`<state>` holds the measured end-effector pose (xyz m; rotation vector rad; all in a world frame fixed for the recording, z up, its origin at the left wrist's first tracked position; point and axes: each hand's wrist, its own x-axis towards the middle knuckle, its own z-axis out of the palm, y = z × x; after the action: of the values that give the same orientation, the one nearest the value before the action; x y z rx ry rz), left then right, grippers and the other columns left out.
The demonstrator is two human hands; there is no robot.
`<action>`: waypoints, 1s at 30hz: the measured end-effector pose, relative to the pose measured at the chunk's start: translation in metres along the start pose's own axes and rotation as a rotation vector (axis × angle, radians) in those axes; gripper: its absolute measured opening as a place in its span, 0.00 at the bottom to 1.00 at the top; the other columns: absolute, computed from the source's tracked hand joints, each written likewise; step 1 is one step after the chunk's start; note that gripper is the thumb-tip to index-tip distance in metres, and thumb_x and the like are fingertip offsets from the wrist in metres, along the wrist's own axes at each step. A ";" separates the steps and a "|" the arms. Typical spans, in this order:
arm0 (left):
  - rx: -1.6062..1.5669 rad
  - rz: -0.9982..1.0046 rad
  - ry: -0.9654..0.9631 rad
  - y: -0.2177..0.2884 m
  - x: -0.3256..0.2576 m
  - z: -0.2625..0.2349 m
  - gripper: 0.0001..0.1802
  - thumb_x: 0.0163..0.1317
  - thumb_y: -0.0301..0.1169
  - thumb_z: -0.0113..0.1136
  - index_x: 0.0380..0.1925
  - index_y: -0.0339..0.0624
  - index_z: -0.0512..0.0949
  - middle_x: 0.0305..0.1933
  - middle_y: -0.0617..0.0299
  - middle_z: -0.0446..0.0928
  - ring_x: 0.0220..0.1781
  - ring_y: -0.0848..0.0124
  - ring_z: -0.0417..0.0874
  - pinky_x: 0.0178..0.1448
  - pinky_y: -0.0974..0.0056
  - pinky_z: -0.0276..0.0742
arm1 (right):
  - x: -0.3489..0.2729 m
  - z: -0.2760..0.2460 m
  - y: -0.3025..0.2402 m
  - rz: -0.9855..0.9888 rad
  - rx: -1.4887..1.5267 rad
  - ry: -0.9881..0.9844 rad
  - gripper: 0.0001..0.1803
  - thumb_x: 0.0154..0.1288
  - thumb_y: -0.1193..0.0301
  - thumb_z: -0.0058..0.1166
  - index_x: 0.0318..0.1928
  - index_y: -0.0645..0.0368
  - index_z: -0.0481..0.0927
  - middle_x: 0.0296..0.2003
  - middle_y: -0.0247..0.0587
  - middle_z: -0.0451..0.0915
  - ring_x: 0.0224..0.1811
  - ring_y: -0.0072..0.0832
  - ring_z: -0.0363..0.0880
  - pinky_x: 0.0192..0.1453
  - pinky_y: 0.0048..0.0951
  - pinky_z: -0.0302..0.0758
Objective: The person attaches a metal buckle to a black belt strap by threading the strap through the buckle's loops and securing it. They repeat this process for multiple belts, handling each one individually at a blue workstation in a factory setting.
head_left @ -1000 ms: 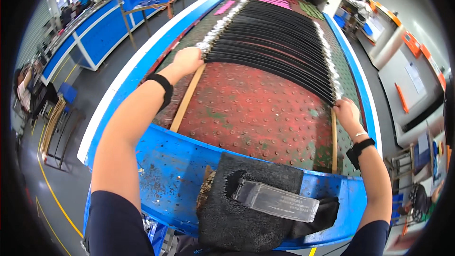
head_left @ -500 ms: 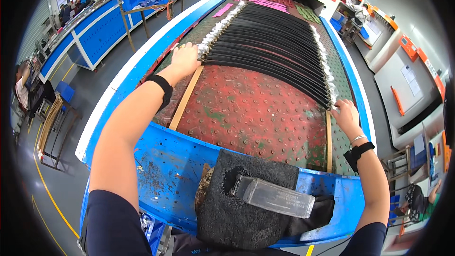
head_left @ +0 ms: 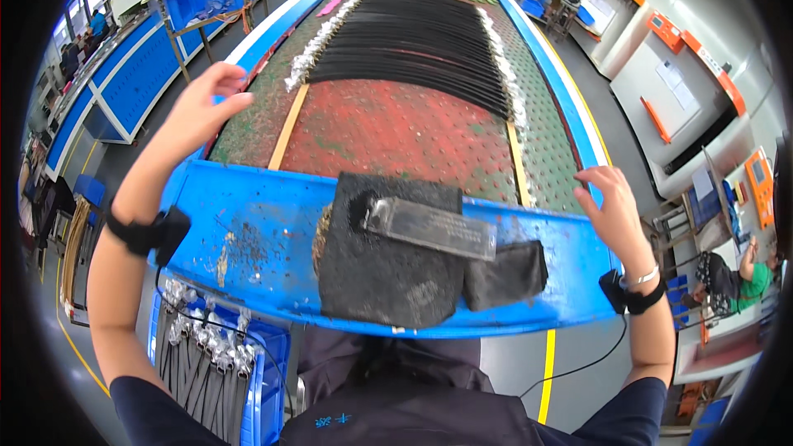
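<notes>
slender black strips (head_left: 405,41) are laid crosswise, side by side, their whitish ends lined up, at the frame's upper centre.

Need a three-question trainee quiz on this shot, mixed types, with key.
1. True or false: the left hand and right hand are both clear of the black strips.
2. What lies on the blue ledge?
A) a red helmet
B) a dark pad
C) a coil of rope
3. How many wooden slats show below the strips on the red bed?

Key: 1 true; 2 B; 3 two.
</notes>
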<state>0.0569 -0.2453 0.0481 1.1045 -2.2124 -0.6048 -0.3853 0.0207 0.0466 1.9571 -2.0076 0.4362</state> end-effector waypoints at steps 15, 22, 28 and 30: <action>-0.478 -0.449 0.458 0.057 -0.349 0.005 0.19 0.57 0.32 0.52 0.48 0.37 0.68 0.41 0.61 0.74 0.43 0.74 0.73 0.47 0.70 0.68 | -0.167 0.038 -0.105 0.051 0.043 -0.059 0.13 0.54 0.73 0.51 0.41 0.58 0.79 0.58 0.46 0.64 0.65 0.46 0.54 0.66 0.50 0.44; -0.029 -0.733 0.523 -0.011 -0.442 0.077 0.13 0.52 0.26 0.56 0.39 0.36 0.71 0.35 0.57 0.74 0.39 0.66 0.76 0.45 0.63 0.71 | -0.203 0.055 -0.145 -0.032 0.397 0.197 0.16 0.65 0.69 0.37 0.45 0.68 0.74 0.57 0.54 0.64 0.61 0.46 0.60 0.64 0.42 0.54; 0.574 -0.764 0.458 -0.065 -0.475 0.084 0.17 0.48 0.26 0.57 0.41 0.40 0.70 0.42 0.55 0.70 0.47 0.57 0.70 0.48 0.55 0.65 | -0.195 0.085 -0.198 -0.095 0.633 0.134 0.17 0.66 0.68 0.36 0.45 0.70 0.72 0.56 0.54 0.64 0.59 0.44 0.64 0.62 0.40 0.59; 0.632 -0.822 0.425 -0.082 -0.481 0.085 0.18 0.49 0.26 0.56 0.43 0.40 0.69 0.44 0.55 0.69 0.50 0.57 0.69 0.50 0.56 0.63 | -0.193 0.094 -0.207 -0.083 0.697 0.101 0.17 0.66 0.68 0.36 0.45 0.70 0.72 0.55 0.54 0.64 0.59 0.44 0.64 0.62 0.40 0.60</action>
<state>0.2774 0.1162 -0.2081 2.2572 -1.5372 0.0725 -0.1737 0.1515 -0.1182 2.3108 -1.8453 1.3263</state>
